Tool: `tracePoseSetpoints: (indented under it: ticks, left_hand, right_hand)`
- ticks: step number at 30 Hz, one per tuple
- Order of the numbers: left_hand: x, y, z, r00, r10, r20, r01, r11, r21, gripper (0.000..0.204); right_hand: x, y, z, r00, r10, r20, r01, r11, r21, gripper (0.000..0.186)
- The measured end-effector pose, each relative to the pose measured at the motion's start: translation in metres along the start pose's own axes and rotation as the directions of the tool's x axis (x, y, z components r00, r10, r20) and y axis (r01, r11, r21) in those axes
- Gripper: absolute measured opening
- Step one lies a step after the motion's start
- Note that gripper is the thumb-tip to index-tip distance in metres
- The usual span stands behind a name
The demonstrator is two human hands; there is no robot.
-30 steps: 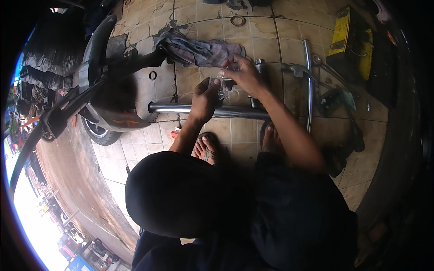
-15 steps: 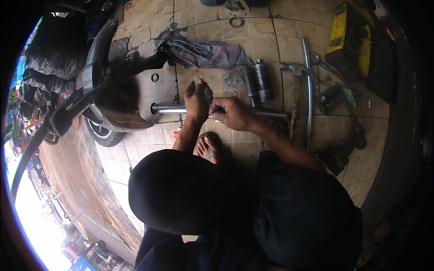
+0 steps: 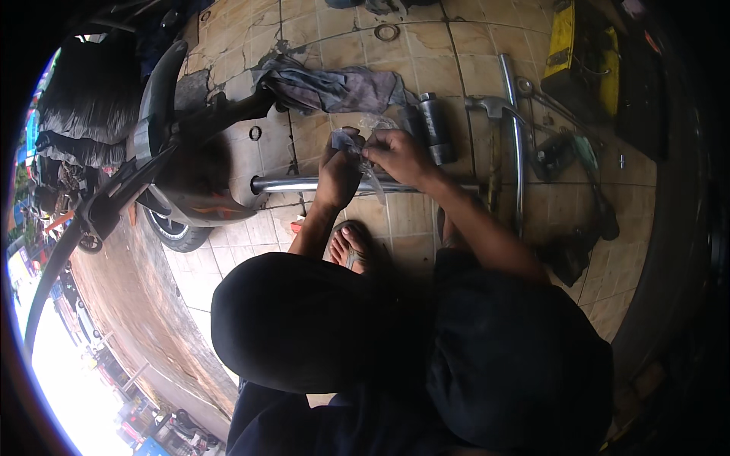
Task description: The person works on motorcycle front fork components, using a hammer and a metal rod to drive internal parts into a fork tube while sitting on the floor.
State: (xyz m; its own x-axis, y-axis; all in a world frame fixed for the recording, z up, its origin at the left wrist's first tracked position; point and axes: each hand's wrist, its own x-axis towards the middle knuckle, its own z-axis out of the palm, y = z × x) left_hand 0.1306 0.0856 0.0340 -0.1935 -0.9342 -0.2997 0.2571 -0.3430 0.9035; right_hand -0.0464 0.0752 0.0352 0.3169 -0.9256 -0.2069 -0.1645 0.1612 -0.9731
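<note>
Crumpled clear plastic (image 3: pixel 374 186) is held between both hands, with a loose strip hanging down. My left hand (image 3: pixel 338 171) grips it with curled fingers; my right hand (image 3: pixel 399 156) pinches it just to the right. Whether anything is inside is unclear. Beneath them lies a long chrome tube (image 3: pixel 281 184) on the tiled floor. More clear plastic (image 3: pixel 376 121) shows just behind my fingers. Two dark metal cylinders (image 3: pixel 433 129) lie beside my right hand, and a grimy cloth (image 3: pixel 334 87) is bunched above both hands.
Motorcycle bodywork (image 3: pixel 201 201) and a wheel are at left. A hammer (image 3: pixel 494 106), wrenches (image 3: pixel 532 95), chrome bar (image 3: pixel 517 190), yellow toolbox (image 3: pixel 560 53) and dark tools lie at right. Metal rings (image 3: pixel 386 32) (image 3: pixel 255 133) are on the floor. My feet (image 3: pixel 348 243) are below the tube.
My right hand went down from higher up, then rose again beside my left hand. The plastic is now more crumpled between them, with a strip dangling over the tube.
</note>
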Motion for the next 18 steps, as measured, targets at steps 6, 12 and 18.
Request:
tracePoseSetpoints:
  ticks: [6, 12, 18]
  left_hand:
    - [0.005, -0.019, -0.023, 0.986, 0.051, 0.16, -0.048, 0.999, -0.025, 0.038]
    - [0.004, -0.032, -0.029, 0.993, -0.021, 0.116, 0.064, 0.921, -0.383, 0.042]
    - [0.004, -0.024, -0.022, 0.988, 0.045, 0.15, 0.011, 0.935, -0.355, 0.043]
  right_hand:
    - [-0.003, -0.005, 0.007, 0.998, 0.05, -0.026, -0.049, 0.997, 0.054, 0.012]
    - [-0.01, -0.006, 0.009, 0.957, -0.251, -0.143, 0.222, 0.956, -0.19, 0.009]
    - [-0.011, -0.002, 0.009, 0.96, -0.245, -0.134, 0.259, 0.961, 0.1, 0.01]
